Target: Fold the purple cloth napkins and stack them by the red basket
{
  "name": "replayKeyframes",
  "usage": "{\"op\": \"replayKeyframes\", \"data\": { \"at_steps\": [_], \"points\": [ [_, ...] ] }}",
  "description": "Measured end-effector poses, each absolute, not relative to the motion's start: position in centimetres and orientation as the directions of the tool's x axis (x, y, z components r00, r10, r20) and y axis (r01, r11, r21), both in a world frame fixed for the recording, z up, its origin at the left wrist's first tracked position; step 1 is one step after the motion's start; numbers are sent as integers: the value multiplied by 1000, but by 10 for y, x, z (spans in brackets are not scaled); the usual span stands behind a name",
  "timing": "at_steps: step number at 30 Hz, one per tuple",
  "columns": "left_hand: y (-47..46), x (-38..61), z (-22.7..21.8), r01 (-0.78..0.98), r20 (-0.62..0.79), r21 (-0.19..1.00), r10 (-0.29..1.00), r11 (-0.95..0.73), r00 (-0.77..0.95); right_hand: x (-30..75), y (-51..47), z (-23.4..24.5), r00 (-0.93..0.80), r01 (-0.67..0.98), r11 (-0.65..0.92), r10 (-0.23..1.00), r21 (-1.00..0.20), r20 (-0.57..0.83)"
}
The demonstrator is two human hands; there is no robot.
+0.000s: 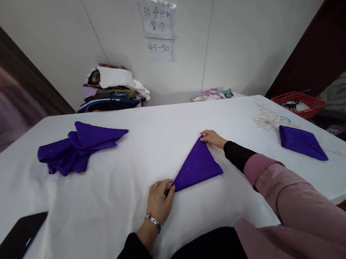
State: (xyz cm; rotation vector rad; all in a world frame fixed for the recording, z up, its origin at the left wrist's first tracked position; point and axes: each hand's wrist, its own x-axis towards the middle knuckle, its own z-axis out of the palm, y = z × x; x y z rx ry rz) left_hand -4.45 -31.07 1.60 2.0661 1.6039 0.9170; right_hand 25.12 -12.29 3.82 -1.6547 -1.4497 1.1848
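Note:
A purple napkin (197, 165), folded into a triangle, lies on the white tablecloth in front of me. My left hand (161, 198), with a metal watch or bracelet at the wrist, pinches its lower left corner. At its top corner, my right hand (212, 138) holds the cloth between thumb and fingers. Farther left rests a loose heap of purple cloth (73, 151), crumpled, with one pointed end. On the right side lies another folded purple napkin (301, 141), apart from my hands.
Beyond the white table (149, 127) is a stack of folded clothes (112, 88), with a smaller fabric pile (210, 94) to its right. A red basket (309, 108) stands past the right edge. A dark flat object (17, 245) sits at the near left.

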Motion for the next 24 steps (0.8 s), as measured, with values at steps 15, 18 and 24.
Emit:
{"op": "replayKeyframes", "data": {
  "at_steps": [15, 18, 24],
  "points": [
    [-315, -45, 25, 782, 259, 571, 958, -252, 119, 252, -116, 30, -7, 453, -147, 986, -880, -168],
    [-315, -48, 25, 793, 241, 559, 962, -244, 126, 252, -115, 29, -7, 465, -146, 986, -873, -168],
    [-315, -51, 25, 787, 196, 562, 965, -255, 172, 253, -114, 29, -1, 500, -150, 985, -853, -174]
  ]
}}
